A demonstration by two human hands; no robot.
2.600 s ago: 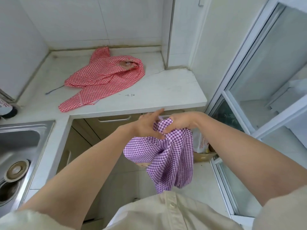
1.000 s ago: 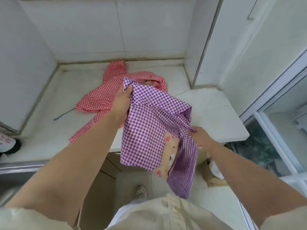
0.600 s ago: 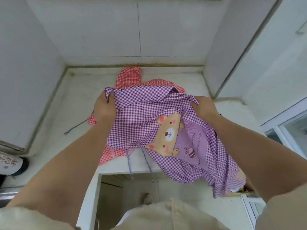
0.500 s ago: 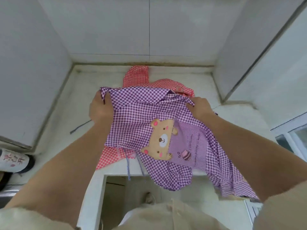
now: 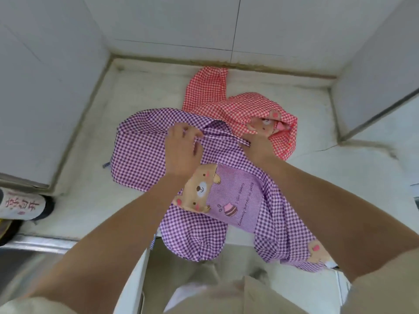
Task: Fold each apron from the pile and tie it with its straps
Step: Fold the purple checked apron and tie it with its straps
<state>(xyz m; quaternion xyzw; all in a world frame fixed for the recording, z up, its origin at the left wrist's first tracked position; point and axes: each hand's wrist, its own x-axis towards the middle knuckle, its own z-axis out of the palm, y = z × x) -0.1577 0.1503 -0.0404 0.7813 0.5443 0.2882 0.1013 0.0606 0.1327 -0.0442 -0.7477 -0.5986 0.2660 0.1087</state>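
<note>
Left hand (image 5: 183, 152) and right hand (image 5: 258, 143) pinch purple apron (image 5: 140, 155) overlapping red apron (image 5: 215, 103) on counter (image 5: 90, 200) near bottle (image 5: 20, 203).

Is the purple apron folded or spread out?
Spread, not folded: the purple apron lies open on the counter, bear pocket up, lower part hanging over the edge; left hand and right hand grip its top.

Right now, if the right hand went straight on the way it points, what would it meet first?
Probably the red checked apron, lying just beyond the right hand, which grips the purple apron; depth is unclear.
</note>
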